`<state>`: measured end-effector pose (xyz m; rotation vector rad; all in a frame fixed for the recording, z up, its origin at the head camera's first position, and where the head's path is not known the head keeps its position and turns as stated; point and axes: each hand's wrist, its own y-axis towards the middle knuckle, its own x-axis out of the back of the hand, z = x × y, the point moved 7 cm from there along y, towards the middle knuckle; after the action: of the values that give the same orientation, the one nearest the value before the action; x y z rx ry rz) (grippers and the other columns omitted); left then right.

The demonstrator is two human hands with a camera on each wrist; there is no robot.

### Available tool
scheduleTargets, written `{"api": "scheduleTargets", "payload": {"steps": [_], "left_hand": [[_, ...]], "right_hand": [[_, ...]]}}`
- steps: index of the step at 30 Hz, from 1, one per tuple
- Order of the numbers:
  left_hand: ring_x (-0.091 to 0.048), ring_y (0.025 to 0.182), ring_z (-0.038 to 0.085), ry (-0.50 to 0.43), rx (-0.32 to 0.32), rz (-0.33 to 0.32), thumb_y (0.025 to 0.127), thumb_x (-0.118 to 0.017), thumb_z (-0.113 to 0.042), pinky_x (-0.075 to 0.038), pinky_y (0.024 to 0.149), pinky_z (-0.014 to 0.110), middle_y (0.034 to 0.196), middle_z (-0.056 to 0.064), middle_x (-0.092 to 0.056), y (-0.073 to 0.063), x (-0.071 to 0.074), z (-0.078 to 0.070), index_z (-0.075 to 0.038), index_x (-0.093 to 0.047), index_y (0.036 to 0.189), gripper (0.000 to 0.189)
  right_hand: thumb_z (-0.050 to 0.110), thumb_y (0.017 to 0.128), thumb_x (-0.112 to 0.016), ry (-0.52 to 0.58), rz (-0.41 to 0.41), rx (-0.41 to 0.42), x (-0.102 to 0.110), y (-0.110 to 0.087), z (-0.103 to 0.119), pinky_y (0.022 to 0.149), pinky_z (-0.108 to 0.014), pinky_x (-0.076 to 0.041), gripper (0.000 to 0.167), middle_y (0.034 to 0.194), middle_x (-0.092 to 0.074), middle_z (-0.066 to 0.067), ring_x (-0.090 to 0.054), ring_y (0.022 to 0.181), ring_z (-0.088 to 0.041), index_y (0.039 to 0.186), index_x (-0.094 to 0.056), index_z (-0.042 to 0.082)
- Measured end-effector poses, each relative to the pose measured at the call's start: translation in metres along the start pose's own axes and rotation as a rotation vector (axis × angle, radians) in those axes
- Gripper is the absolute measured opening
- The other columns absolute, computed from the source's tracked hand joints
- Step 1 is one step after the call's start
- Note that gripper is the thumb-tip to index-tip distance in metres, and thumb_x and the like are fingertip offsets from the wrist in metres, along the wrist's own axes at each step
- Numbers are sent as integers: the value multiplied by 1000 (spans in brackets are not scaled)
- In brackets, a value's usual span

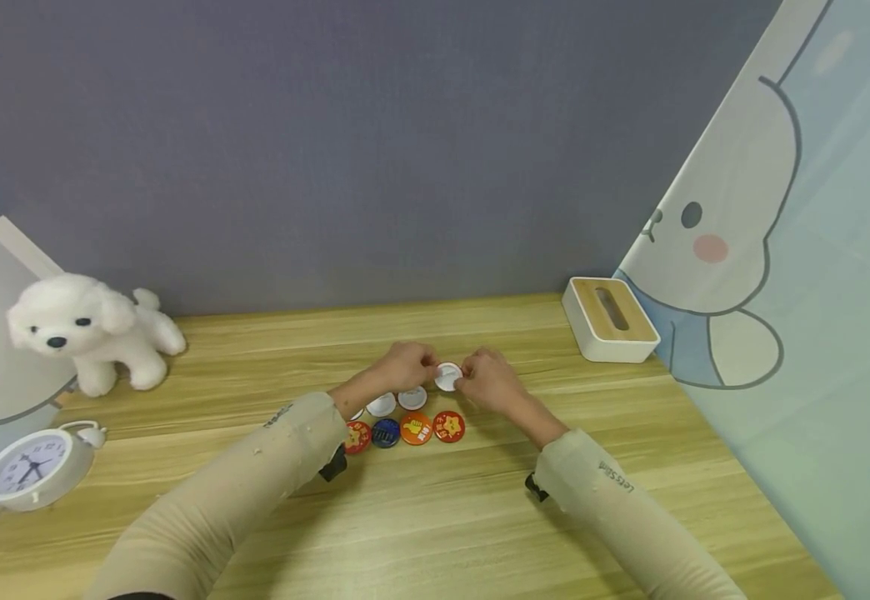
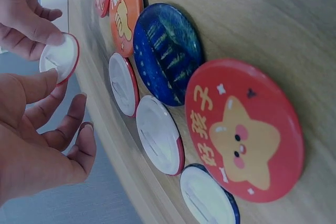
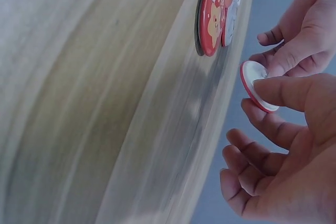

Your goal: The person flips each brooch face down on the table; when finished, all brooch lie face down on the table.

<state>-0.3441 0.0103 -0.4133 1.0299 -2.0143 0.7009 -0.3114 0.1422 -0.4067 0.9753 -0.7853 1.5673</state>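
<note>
A round pin-back badge [image 1: 448,377] with a red rim is held between the two hands, its white back and pin showing. My left hand [image 1: 405,367] pinches one side between thumb and index finger, the other fingers loosely bent. Opposite it, my right hand [image 1: 489,381] pinches the other edge with thumb and index finger. In the left wrist view the badge [image 2: 63,61] is raised off the wooden table. Below the hands lie face-up badges: a red star badge [image 1: 448,427], an orange thumbs-up badge [image 1: 416,429], a dark blue badge [image 1: 386,433] and another red star badge [image 2: 247,135].
Behind the face-up row, several badges lie white back up, among them one white-backed badge [image 1: 412,398]. A white plush dog [image 1: 97,329] and a white alarm clock [image 1: 36,469] stand on the left. At the back right is a tissue box [image 1: 611,321] with a wooden lid.
</note>
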Motion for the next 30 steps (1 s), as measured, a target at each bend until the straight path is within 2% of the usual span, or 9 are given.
{"api": "scheduleTargets", "payload": {"steps": [3,6,11,17,24,30], "left_hand": [[-57,76,15,48,-47,-16,101,-61,-23,-41,97,42,89,1,-72,1,1,-4,-10,-70,98,16],[-58,77,16,72,-72,-17,101,-61,-22,-33,108,51,90,2,-73,2,2,-7,-10,-70,96,16],[-58,77,15,93,-79,-6,100,-62,-21,-32,108,52,89,2,-73,3,2,-10,-10,-71,96,16],[-55,74,15,117,-65,30,100,-63,-22,-32,105,49,79,-1,-70,4,0,-11,-11,-72,93,16],[-60,89,19,180,-40,35,98,-66,-25,-35,100,44,94,-2,-75,4,-4,-6,-14,-75,97,14],[-60,95,21,236,-34,45,96,-68,-26,-38,92,43,101,-2,-76,5,-7,-5,-17,-77,101,14]], "right_hand": [[17,86,-72,17,-3,-13,0,1,-2,86,-47,-49,9,102,-67,-13,-60,102,-32,86,-72,8],[16,87,-71,20,-22,-12,2,3,-3,80,-43,-49,8,100,-67,-12,-60,98,-29,89,-71,9],[14,87,-70,9,-46,6,5,3,-2,78,-42,-49,6,105,-68,-14,-61,97,-29,90,-70,9],[13,85,-70,-11,-48,29,7,2,0,83,-49,-51,6,109,-68,-16,-62,105,-36,89,-71,9],[14,84,-69,-77,28,14,-1,5,0,86,-54,-50,6,111,-68,-16,-58,107,-39,86,-73,10],[17,86,-67,-113,98,-20,-8,9,0,85,-50,-46,10,110,-67,-11,-54,103,-33,77,-72,15]]}}
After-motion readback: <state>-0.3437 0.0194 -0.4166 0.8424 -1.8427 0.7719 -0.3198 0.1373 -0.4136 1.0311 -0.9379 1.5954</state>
